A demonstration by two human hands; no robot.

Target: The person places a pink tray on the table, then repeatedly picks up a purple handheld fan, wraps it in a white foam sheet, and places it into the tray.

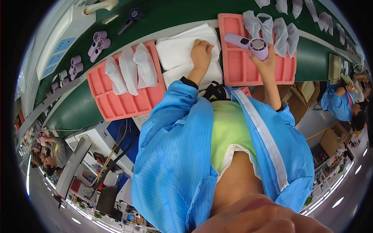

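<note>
Left fingers curl on white stack, pinch unclear | right fingers clasp purple fan | counter past pink tray edge

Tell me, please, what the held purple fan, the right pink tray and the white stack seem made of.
Held purple fan: probably hard plastic, satin, smoothly moulded. Right pink tray: matte, perhaps foam or plastic, given thick walls. White stack: thin matte layers, perhaps paper or nonwoven fabric.

The purple fan seems to partly hide the right hand.
</note>
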